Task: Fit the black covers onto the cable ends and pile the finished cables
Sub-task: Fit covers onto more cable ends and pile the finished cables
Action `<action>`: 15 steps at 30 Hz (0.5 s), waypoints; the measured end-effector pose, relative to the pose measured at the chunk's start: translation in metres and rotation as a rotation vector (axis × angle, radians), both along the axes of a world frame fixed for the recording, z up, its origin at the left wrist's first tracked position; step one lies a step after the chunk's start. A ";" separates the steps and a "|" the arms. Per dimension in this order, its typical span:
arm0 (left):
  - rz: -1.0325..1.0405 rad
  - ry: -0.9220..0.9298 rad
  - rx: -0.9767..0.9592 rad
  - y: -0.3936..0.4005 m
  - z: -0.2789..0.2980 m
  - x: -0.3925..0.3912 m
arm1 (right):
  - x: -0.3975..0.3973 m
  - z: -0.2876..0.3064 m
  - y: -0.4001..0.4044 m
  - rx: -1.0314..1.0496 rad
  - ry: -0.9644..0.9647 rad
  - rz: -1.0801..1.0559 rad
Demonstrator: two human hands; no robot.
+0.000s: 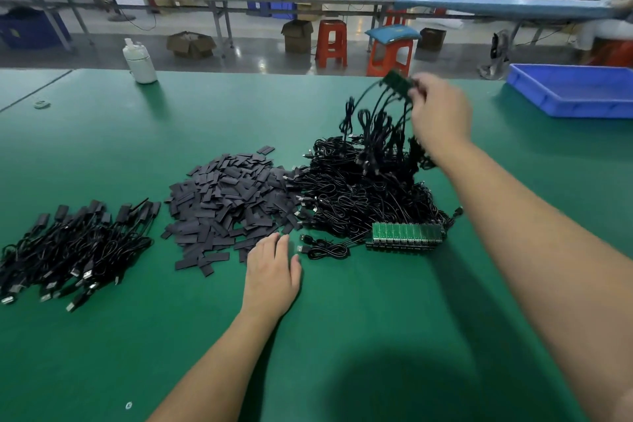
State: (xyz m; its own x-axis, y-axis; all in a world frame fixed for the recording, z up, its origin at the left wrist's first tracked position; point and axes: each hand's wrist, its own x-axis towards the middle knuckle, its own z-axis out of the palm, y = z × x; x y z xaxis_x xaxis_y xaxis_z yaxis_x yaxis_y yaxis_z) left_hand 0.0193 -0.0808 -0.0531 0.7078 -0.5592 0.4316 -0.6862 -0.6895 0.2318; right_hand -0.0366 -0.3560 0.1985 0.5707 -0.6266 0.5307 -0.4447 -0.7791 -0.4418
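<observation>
A: Green mat is carrying the tangled uncovered cables, black covers left of them, finished cables far left.

B: Right hand is pinching a green board strip, lifting a limp bunch. Light, snaggy; I'd be holding the stiff board, not the cords.

A: Left hand is lying flat, fingers relaxed, touching the covers' edge.

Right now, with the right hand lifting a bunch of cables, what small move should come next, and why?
Probably lower the bunch. The right hand holds a strip of green boards with many cables hanging tangled above the cable heap. The left hand lies open beside the black covers, ready to take one.
</observation>
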 end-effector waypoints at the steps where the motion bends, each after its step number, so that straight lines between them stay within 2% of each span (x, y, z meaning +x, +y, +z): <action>1: 0.002 -0.003 0.004 0.000 0.000 0.000 | 0.001 0.017 0.000 0.005 -0.015 0.029; 7: 0.023 0.024 0.017 -0.001 0.000 0.001 | -0.029 0.077 0.019 -0.071 0.272 0.361; 11: 0.031 0.069 -0.017 -0.002 0.002 0.000 | -0.058 0.078 0.027 0.159 0.415 0.466; 15: 0.011 0.094 -0.112 -0.001 0.009 -0.001 | -0.074 0.050 0.025 0.364 0.564 0.540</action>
State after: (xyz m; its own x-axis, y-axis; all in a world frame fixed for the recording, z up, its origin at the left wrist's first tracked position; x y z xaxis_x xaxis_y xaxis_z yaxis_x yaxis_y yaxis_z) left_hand 0.0186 -0.0816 -0.0444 0.7535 -0.5035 0.4227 -0.6508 -0.6627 0.3706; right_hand -0.1101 -0.3307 0.2485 0.9576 -0.2691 -0.1026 -0.2816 -0.7999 -0.5301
